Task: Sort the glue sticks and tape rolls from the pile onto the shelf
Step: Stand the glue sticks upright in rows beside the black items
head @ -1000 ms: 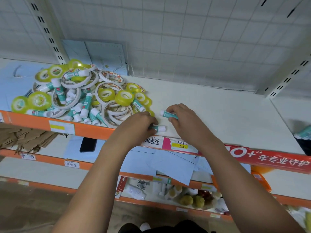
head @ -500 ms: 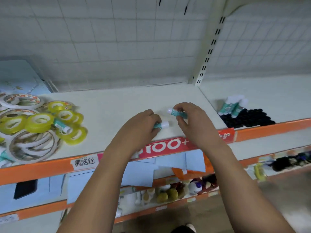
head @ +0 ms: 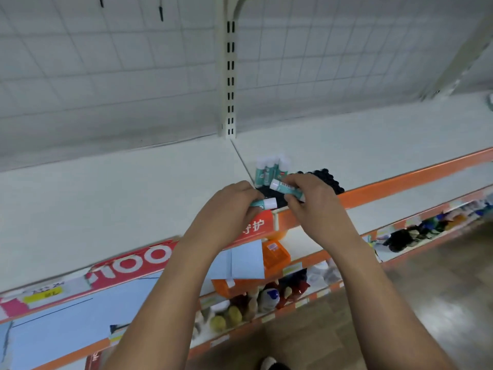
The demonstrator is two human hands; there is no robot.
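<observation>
**Glue sticks in both hands at the front of the shelf**

Head view. The left glue stick is a short teal tube with a white cap. It lies almost level with the cap toward the right, and only the cap end shows out of the fingers. The right glue stick has the same teal body and white cap, with a red mark on its label. It is tilted, with the cap up and to the left. Both are above the front edge of the shelf, over the near side of a black bumpy object. At the far left edge of this object, a small group of standing glue sticks is upright, caps up, close together.

The left hand shows its back, and its fingers are curled round its stick. The right hand pinches its stick between the thumb and curled fingers. The two hands are near each other but apart.

The shelf carries an orange front strip and a red label with a white "100". A slotted post stands behind it. A blue paper hangs under the edge, and the goods on the lower shelves are too blurred to tell.
</observation>
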